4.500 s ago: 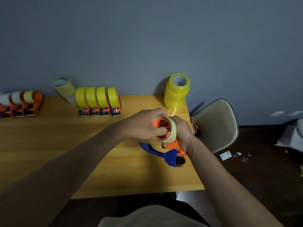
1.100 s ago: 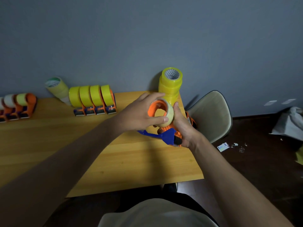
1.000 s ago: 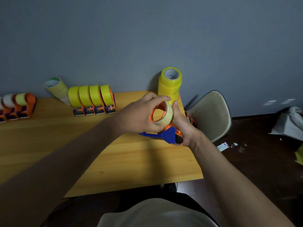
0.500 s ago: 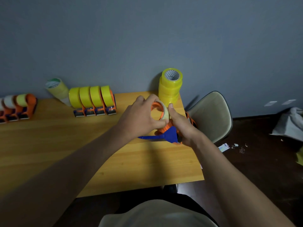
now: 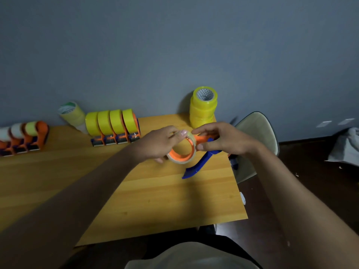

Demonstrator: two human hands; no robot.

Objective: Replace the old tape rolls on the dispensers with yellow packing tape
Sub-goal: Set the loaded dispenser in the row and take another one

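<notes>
Shadow and the hands themselves hide most of the orange-and-blue tape dispenser (image 5: 204,152): only its orange body behind the roll and its blue handle, slanting down towards the table's right edge, show, and how it joins the roll cannot be made out. At the left border a row of dispensers with pale rolls (image 5: 21,137) is cut off by the frame. The old tape roll (image 5: 182,149), pale and nearly spent around an orange hub, sits between the two hands above the wooden table (image 5: 136,191). The left hand (image 5: 157,142) grips the roll from the left, fingers curled over its top rim and the thumb out of sight beneath. The right hand (image 5: 223,139) comes in from the right with palm down; its thumb tip lies against the roll's right edge and its forefinger reaches over the top, the remaining fingers curled round the dispenser's body where the blue handle begins. Both forearms stretch forward from the bottom corners and meet near the table's far right part. Behind the hands a stack of yellow packing tape rolls (image 5: 203,108) stands at the wall. Farther left, four dispensers loaded with yellow tape (image 5: 114,126) stand side by side, and a pale yellow roll (image 5: 72,115) leans beside them. A beige chair (image 5: 256,131) stands off the table's right end.
</notes>
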